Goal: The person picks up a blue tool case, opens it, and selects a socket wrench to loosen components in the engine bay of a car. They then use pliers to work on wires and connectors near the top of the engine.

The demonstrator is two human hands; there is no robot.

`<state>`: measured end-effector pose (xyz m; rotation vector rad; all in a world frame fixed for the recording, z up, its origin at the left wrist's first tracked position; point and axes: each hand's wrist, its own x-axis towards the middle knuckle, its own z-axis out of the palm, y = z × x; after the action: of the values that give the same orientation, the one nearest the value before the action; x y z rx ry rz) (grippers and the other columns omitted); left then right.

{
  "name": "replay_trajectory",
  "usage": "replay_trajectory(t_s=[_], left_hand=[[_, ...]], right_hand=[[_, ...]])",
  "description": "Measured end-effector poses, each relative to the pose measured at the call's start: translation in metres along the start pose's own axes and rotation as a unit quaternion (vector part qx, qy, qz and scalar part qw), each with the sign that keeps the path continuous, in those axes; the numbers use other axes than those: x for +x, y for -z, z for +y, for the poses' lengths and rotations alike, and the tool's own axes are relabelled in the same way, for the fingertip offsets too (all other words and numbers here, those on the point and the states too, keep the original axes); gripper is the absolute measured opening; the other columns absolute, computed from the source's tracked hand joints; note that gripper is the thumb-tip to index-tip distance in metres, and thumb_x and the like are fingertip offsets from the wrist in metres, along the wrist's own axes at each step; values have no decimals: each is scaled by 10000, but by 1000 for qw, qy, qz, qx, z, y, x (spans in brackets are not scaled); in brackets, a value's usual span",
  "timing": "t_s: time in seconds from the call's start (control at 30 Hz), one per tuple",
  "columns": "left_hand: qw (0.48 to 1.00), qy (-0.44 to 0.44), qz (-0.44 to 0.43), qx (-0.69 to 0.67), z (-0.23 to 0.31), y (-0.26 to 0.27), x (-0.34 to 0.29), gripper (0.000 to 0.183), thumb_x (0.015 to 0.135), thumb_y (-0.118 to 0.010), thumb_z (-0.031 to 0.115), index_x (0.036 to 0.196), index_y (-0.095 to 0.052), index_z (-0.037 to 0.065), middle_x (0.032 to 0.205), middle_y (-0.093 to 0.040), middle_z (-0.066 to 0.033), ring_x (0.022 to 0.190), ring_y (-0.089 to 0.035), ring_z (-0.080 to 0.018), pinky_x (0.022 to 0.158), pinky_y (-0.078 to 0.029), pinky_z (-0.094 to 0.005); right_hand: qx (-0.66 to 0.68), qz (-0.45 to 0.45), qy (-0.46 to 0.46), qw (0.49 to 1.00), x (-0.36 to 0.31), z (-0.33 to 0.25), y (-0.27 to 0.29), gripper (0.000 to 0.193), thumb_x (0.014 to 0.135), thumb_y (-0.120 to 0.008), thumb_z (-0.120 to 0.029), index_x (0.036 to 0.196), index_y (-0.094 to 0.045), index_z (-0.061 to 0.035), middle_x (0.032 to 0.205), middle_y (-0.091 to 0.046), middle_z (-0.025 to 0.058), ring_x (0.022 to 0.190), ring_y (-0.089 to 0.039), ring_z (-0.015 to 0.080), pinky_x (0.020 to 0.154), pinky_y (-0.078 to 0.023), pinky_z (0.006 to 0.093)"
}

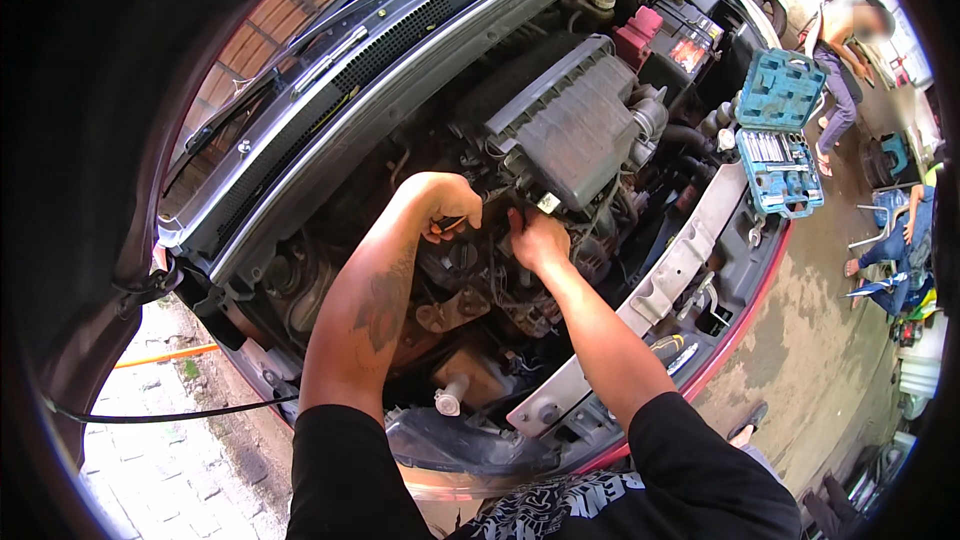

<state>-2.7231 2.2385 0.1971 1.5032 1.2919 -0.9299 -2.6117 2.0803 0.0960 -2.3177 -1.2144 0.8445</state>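
Observation:
Both my arms reach into the open engine bay of a car. My left hand [455, 202] is bent at the wrist, its fingers curled round a tool with an orange-and-black handle [448, 224]; the tool's far end is hidden among the parts. Close by on the right, my right hand [540, 240] is at the near edge of the black air filter box [570, 120]. Its thumb points up, while the other fingers are out of sight among hoses and wiring. Below the hands lies a black round cap [461, 256] on the engine.
A blue socket set case [780, 90] lies open on the front right of the car. Behind the filter box is the battery [690, 35] with a red cover. A pale metal crossbar [650, 290] spans the front. Two other people are off to the right.

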Motion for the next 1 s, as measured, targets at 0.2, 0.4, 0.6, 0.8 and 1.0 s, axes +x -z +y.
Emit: replay_trajectory(t_s=[0.2,0.4,0.6,0.8,1.0], left_hand=[[991,-43,-68,106,11,-10,15,217,829,-694,212,723,-659,25,647,-616,-73,534,-568,-198,490,-472,-350],[993,-108,41,33,7,-95,-22,214,877,-612,130,845,-657,-76,710,-681,-138,545,-647,-231,492,-536,-393],[938,-218,263,-58,-114,-198,-111,253,893,-634,188,961,-645,-55,806,-696,-211,715,-695,-324,717,-559,-430],[867,-184,199,-418,-216,-343,-171,197,1012,-581,161,1068,-611,-26,921,-712,-104,751,-676,-141,654,-553,-297],[809,-153,206,-529,-237,-426,-200,273,1045,-543,161,1236,-545,-35,1025,-707,-146,774,-683,-174,693,-582,-314]], right_hand=[[48,102,32,993,-70,6,2,398,1003,-523,-415,992,-645,-37,842,-685,280,855,-670,473,752,-513,576],[80,76,53,992,-88,61,30,382,957,-618,-372,931,-648,8,865,-694,275,869,-679,464,763,-535,522],[194,116,42,973,-128,95,31,380,917,-711,-338,861,-672,36,770,-706,208,738,-698,344,674,-533,438],[190,-73,-151,967,-73,97,44,507,1003,-602,-348,721,-670,69,634,-699,159,483,-673,217,459,-541,345],[74,-85,-121,986,-75,61,67,595,995,-594,-469,691,-703,31,609,-701,119,535,-688,211,594,-581,344]])
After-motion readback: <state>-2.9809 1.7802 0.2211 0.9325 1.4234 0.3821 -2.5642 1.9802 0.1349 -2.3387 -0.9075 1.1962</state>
